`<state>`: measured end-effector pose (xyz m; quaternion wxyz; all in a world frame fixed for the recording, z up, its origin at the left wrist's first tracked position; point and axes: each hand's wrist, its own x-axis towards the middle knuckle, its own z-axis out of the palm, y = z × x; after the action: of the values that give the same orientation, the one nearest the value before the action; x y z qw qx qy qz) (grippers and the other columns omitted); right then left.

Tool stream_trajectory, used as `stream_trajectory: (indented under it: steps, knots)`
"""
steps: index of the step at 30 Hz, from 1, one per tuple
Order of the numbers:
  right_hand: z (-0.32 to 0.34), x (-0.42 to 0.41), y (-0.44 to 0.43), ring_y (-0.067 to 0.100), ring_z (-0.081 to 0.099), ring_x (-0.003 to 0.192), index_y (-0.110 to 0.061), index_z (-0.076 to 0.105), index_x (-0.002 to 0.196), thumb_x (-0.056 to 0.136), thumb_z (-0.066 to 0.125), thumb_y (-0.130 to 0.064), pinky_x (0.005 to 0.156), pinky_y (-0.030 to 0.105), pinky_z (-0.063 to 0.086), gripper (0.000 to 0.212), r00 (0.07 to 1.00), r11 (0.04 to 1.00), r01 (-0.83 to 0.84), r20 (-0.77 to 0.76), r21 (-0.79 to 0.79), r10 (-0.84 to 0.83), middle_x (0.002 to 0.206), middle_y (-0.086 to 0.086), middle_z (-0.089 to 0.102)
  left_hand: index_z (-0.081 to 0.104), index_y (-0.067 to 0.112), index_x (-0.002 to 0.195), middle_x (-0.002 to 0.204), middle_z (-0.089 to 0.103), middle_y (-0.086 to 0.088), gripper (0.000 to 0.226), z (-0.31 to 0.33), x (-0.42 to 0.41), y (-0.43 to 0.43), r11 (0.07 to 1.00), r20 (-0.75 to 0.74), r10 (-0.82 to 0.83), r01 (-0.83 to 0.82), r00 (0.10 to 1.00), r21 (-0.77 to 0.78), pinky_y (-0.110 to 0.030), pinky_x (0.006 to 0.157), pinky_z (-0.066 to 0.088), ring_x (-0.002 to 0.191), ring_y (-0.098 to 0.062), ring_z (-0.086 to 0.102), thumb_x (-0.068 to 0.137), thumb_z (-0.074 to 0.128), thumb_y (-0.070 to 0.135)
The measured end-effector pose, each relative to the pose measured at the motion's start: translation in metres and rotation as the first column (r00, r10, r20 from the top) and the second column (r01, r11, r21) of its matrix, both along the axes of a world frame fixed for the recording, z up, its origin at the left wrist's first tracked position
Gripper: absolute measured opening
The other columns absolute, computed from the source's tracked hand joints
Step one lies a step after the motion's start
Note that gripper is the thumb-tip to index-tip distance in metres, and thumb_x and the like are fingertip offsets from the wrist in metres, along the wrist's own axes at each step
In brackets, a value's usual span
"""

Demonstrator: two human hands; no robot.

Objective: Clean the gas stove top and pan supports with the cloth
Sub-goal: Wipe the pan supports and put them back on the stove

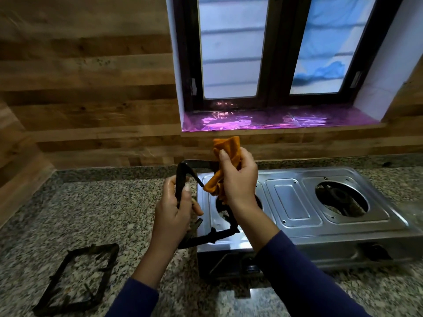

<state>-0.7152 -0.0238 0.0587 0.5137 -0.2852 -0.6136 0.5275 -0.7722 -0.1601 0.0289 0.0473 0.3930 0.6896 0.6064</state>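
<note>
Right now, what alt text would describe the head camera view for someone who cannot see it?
A person's left hand holds a black pan support upright while the right hand wipes it with an orange cloth above a steel gas stove. A second pan support lies on the granite counter.

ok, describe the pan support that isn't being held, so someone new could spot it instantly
Start at the steel gas stove on the granite counter, then look left and nearer the camera. The spare pan support lies flat on the bare stone there, a black square frame. Unlike its twin gripped upright in the left hand, no hand touches it.
</note>
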Motion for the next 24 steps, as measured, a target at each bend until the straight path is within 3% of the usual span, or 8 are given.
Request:
stream_trajectory:
  steps: [3, 6, 9, 11, 15, 18, 21, 24]
  knots:
    - [0.006, 0.002, -0.013, 0.017, 0.060, 0.081, -0.016, 0.064, 0.100, 0.094, 0.064, -0.023, 0.070, 0.039, 0.053, 0.010, 0.994, 0.963, 0.074, -0.101, 0.258, -0.049, 0.097, -0.003, 0.054, 0.047, 0.032, 0.115, 0.073, 0.069, -0.002, 0.017, 0.008, -0.001, 0.009, 1.000, -0.030, -0.004, 0.004, 1.000, 0.015, -0.039, 0.047, 0.052, 0.055, -0.024, 0.063, 0.102, 0.044, 0.042]
    - [0.001, 0.001, -0.012, 0.013, 0.060, 0.102, -0.015, 0.066, 0.119, 0.090, 0.063, -0.006, 0.088, 0.028, 0.050, 0.030, 0.991, 0.836, -0.110, 0.128, 0.537, 0.048, 0.110, 0.000, 0.060, 0.049, 0.029, 0.119, 0.082, 0.068, 0.003, 0.033, 0.010, -0.008, 0.014, 1.000, -0.075, 0.006, -0.005, 0.997, 0.006, -0.049, 0.060, 0.056, 0.068, -0.019, 0.069, 0.097, 0.047, 0.053]
    - [-0.006, 0.009, -0.005, 0.009, 0.061, 0.105, -0.015, 0.067, 0.120, 0.092, 0.061, -0.007, 0.088, 0.028, 0.051, 0.031, 0.944, 0.860, -0.287, 0.279, 0.421, 0.178, 0.114, -0.001, 0.064, 0.047, 0.034, 0.112, 0.071, 0.069, -0.005, 0.019, 0.010, -0.012, 0.011, 0.999, 0.046, -0.024, 0.023, 0.999, 0.029, -0.040, 0.043, 0.052, 0.053, -0.021, 0.064, 0.097, 0.049, 0.046]
    - [-0.012, 0.017, -0.003, 0.010, 0.063, 0.096, -0.015, 0.071, 0.111, 0.092, 0.064, -0.013, 0.082, 0.030, 0.051, 0.021, 0.951, 0.915, -0.253, 0.255, 0.316, 0.175, 0.104, -0.001, 0.066, 0.046, 0.035, 0.110, 0.067, 0.067, -0.007, 0.017, 0.011, -0.013, 0.010, 0.999, 0.068, -0.024, 0.021, 0.997, 0.043, -0.034, 0.039, 0.046, 0.046, -0.020, 0.058, 0.096, 0.049, 0.045]
    - [-0.001, 0.022, -0.011, 0.016, 0.062, 0.086, -0.016, 0.068, 0.098, 0.093, 0.064, -0.018, 0.075, 0.033, 0.052, 0.007, 0.997, 0.972, -0.069, -0.001, 0.223, 0.071, 0.093, 0.000, 0.061, 0.047, 0.035, 0.112, 0.074, 0.068, -0.001, 0.029, 0.015, -0.013, 0.017, 0.999, -0.056, -0.036, 0.036, 0.998, 0.000, -0.048, 0.047, 0.052, 0.056, -0.026, 0.063, 0.093, 0.046, 0.057]
    - [0.007, 0.018, -0.016, 0.011, 0.062, 0.090, -0.017, 0.070, 0.108, 0.094, 0.063, -0.021, 0.078, 0.028, 0.051, 0.016, 0.979, 0.958, -0.194, 0.107, 0.211, 0.175, 0.098, -0.003, 0.061, 0.049, 0.040, 0.114, 0.079, 0.065, -0.001, 0.041, 0.013, -0.010, 0.022, 0.997, -0.070, -0.081, 0.082, 0.994, 0.012, -0.051, 0.056, 0.054, 0.066, -0.022, 0.066, 0.088, 0.044, 0.071]
    - [0.001, 0.030, -0.010, 0.014, 0.065, 0.085, -0.017, 0.072, 0.103, 0.092, 0.066, -0.022, 0.075, 0.031, 0.053, 0.014, 0.942, 0.962, -0.243, 0.266, 0.124, 0.204, 0.095, 0.002, 0.065, 0.048, 0.044, 0.105, 0.068, 0.061, 0.001, 0.032, 0.009, -0.007, 0.023, 0.994, 0.069, -0.100, 0.096, 0.993, 0.059, -0.039, 0.047, 0.047, 0.052, -0.012, 0.057, 0.088, 0.044, 0.070]
    - [-0.018, 0.066, -0.005, 0.020, 0.069, 0.076, -0.017, 0.074, 0.098, 0.089, 0.068, -0.014, 0.069, 0.033, 0.054, 0.011, 0.939, 0.965, -0.259, 0.223, -0.038, 0.261, 0.083, 0.008, 0.071, 0.047, 0.041, 0.101, 0.057, 0.057, 0.001, 0.014, 0.010, -0.004, 0.022, 0.992, 0.127, -0.089, 0.077, 0.988, 0.101, -0.027, 0.040, 0.040, 0.040, -0.012, 0.047, 0.093, 0.044, 0.053]
